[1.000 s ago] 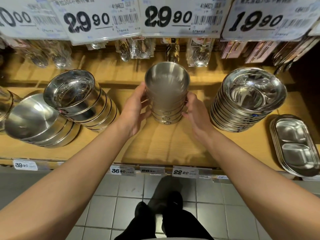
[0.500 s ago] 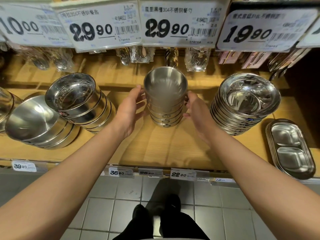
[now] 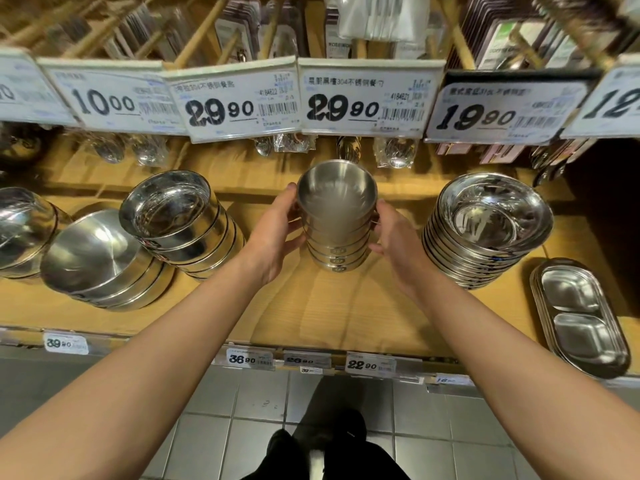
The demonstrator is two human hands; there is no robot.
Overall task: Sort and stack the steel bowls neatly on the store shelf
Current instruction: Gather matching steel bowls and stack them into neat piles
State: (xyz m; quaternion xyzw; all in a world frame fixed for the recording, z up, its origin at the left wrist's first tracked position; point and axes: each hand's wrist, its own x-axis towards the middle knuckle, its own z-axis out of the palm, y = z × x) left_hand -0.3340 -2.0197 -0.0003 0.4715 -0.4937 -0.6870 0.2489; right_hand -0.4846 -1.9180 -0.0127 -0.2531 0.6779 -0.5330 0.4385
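Head view: the left hand point(image 3: 277, 233) and right hand point(image 3: 393, 240) cup a tall nested stack of small brushed steel bowls point(image 3: 337, 220), fingers curled around its sides, its base on the pale wooden shelf point(image 3: 346, 306). Left of the fingers lean tilted stacks of shiny bowls point(image 3: 180, 220). Uneven squeezing could, I judge, tip or slide this narrow stack.

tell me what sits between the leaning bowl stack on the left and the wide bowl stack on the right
The head view shows the narrow center stack, held between the left hand and the right hand.
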